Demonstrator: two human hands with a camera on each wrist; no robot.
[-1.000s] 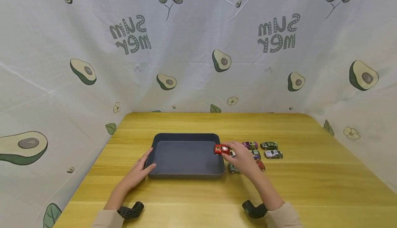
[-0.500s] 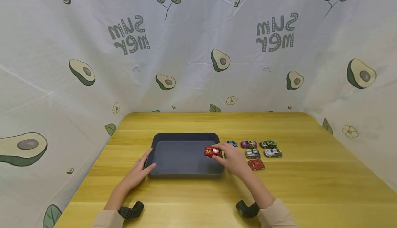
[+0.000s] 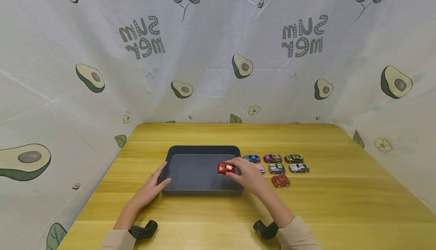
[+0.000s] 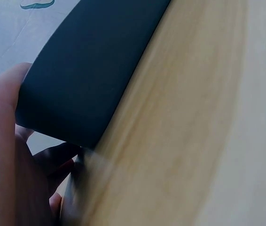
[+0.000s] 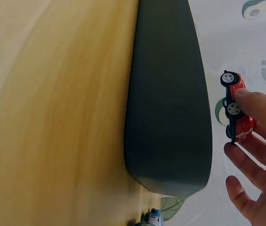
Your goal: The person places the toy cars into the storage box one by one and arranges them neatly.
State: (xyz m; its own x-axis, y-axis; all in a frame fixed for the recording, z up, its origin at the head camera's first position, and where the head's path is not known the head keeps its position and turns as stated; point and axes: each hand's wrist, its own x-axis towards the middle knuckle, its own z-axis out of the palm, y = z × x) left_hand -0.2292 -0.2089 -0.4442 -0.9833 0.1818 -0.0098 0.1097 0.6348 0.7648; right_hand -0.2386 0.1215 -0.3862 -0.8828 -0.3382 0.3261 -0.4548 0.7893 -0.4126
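My right hand point(image 3: 250, 176) pinches a red toy car point(image 3: 226, 168) between thumb and fingers, above the right part of a dark grey rectangular tray point(image 3: 201, 193). In the right wrist view the red toy car point(image 5: 238, 110) shows its wheels and underside, with the thumb on one side and fingertips at its end. At the tray's near left corner is my left hand point(image 3: 148, 191), thumb over the rim and fingers along the outer wall. The left wrist view shows the thumb at the top edge of the tray point(image 4: 86, 66) and darkened fingers by its lower corner.
Several toy cars stand right of the tray on the wooden table point(image 3: 340, 204): blue point(image 3: 252, 158), purple point(image 3: 272, 158), dark green point(image 3: 294, 158), white point(image 3: 299, 168), white and purple point(image 3: 276, 168), and red point(image 3: 281, 180). A pink and white car point(image 3: 261, 169) is partly hidden by my right hand. An avocado-print cloth point(image 3: 211, 53) surrounds the table.
My right hand has carried the red toy car left from the tray's right rim to over its inside, uncovering the cars behind. My left hand stays at the tray's corner.
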